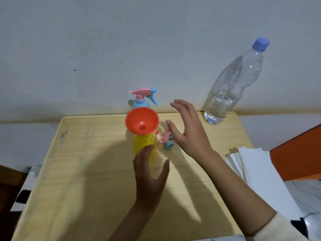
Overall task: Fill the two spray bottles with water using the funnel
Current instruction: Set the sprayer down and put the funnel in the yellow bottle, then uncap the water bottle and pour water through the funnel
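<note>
An orange funnel [142, 122] sits in the neck of a yellow spray bottle [144, 145] standing on the wooden table [86, 162]. My left hand [150, 176] is open just in front of the yellow bottle, fingertips at its side. My right hand [187, 129] hovers open to the right of the funnel, above a detached pink and blue spray head [167, 139] lying on the table. A blue spray bottle [143, 98] with its pink spray head on stands behind the funnel. At the back right stands a clear water bottle [231, 87] with a blue cap, partly filled.
A stack of white paper [257, 169] lies off the table's right edge, beside an orange box [298, 153]. A pale wall runs right behind the table. Patterned fabric shows at the lower left and lower right.
</note>
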Action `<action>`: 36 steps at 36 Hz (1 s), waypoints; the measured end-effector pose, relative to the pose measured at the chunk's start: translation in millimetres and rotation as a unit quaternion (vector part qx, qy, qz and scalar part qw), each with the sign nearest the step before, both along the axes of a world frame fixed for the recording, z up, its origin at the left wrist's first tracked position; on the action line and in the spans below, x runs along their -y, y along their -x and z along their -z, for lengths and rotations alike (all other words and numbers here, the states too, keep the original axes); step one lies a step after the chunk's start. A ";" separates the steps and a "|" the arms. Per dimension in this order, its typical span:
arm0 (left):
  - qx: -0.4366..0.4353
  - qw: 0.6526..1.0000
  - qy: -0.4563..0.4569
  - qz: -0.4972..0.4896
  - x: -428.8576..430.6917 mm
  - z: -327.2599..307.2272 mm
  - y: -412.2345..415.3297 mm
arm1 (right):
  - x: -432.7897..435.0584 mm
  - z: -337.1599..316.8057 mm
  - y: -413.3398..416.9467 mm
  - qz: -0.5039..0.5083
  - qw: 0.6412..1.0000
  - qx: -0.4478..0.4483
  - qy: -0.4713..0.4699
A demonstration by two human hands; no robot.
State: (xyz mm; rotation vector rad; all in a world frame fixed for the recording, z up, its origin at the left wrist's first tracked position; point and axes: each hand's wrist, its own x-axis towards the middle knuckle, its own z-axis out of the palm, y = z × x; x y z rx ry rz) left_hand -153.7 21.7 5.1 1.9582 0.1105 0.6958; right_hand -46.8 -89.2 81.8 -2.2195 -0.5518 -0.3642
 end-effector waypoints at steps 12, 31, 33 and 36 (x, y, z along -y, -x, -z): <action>-0.049 0.977 0.079 0.192 123.6 -84.7 -185.9 | 144.3 32.1 -65.7 0.258 0.960 -0.046 -0.099; -0.125 0.956 0.048 0.261 164.9 -83.5 -236.8 | 168.1 33.5 -110.6 0.244 0.954 -0.141 -0.100; -0.119 0.958 0.055 0.254 161.5 -86.3 -222.0 | 164.1 31.8 -95.9 0.255 0.951 -0.143 -0.097; -0.121 0.955 0.068 0.260 153.8 -91.7 -192.1 | 155.1 28.6 -64.7 0.267 0.948 -0.147 -0.093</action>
